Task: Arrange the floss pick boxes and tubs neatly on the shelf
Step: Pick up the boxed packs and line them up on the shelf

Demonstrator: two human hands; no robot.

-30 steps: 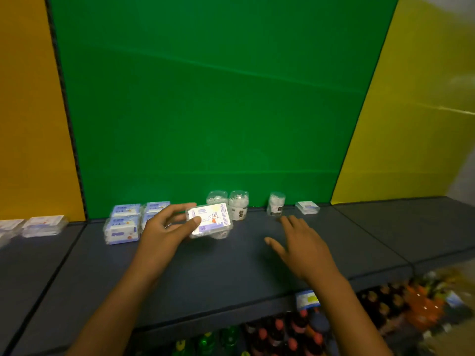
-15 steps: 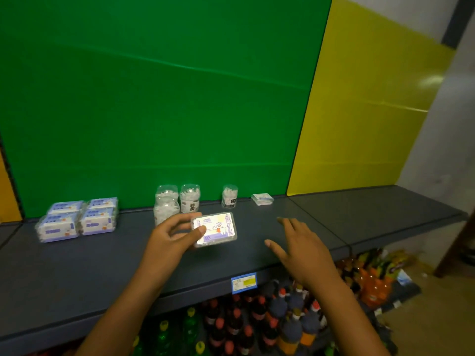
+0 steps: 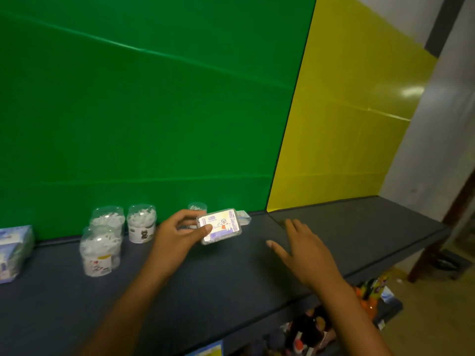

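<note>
**Ana:** What is in the tubs?

**Ben:** White floss picks. A front tub (image 3: 99, 251) stands near two tubs by the green wall, one behind it (image 3: 108, 219) and one to its right (image 3: 142, 223). A stack of boxes (image 3: 12, 249) sits at the far left.

**Ana:** Where is the box?

**Ben:** The left hand (image 3: 177, 235) pinches the floss box (image 3: 220, 225) above the shelf (image 3: 231, 273), label up, long side running left to right, a bit tilted.

**Ana:** And the other hand?

**Ben:** The right hand (image 3: 305, 249) is flat, fingers spread, holding nothing. The dark shelf is bare to its right, up to the front edge.
</note>
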